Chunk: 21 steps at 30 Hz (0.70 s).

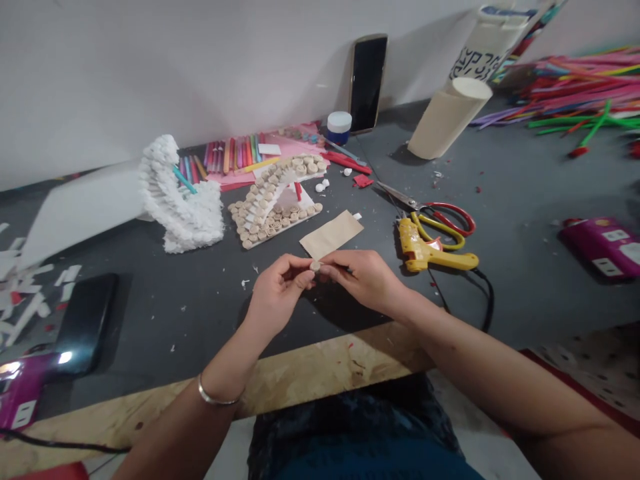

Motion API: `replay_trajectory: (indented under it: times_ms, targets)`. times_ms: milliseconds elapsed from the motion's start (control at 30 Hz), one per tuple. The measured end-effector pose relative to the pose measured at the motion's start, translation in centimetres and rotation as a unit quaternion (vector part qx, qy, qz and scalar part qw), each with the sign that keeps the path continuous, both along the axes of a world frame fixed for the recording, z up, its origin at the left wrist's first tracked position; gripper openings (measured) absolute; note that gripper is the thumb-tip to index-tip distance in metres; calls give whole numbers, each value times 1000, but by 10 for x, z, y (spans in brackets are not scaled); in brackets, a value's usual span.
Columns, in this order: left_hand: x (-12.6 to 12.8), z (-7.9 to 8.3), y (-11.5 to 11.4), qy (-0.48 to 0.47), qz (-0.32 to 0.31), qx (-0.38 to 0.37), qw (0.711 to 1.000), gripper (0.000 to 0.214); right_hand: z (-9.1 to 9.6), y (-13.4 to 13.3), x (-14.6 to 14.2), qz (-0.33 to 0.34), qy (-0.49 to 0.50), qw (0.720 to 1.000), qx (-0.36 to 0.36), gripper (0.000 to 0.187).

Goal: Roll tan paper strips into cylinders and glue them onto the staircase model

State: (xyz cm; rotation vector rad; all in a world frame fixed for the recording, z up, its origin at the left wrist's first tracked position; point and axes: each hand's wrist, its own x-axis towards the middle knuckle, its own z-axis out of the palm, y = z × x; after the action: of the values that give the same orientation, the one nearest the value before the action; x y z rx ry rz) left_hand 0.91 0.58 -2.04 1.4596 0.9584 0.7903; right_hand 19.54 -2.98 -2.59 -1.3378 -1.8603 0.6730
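A yellow glue gun (425,248) lies beside red-handled scissors (451,217); a smartphone (367,83) leans on the wall (200,73).

White container (487,50): black lettering, apparently too warped to read.

At centre the small disc (315,266) is pale tan, and the paper (333,233) just above it is kraft brown. Right of them, the glue gun (430,248) is bright yellow with a black cord (the scissor handles (447,220) beside it loop in red and yellow). Upper right, the straws (575,87) run pink, green and purple, over a dark grey tabletop (500,173)
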Motion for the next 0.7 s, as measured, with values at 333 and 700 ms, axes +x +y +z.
replay_trajectory:
  times_ms: [333, 700]
  targets:
    - [-6, 2, 3, 65, -46, 119, 990, 22, -2, -2, -4, 16, -7, 1000, 7, 21]
    - [-4, -7, -1, 95, 9, 132, 987, 20, -4, -4, -3, 0, -47, 999, 12, 21]
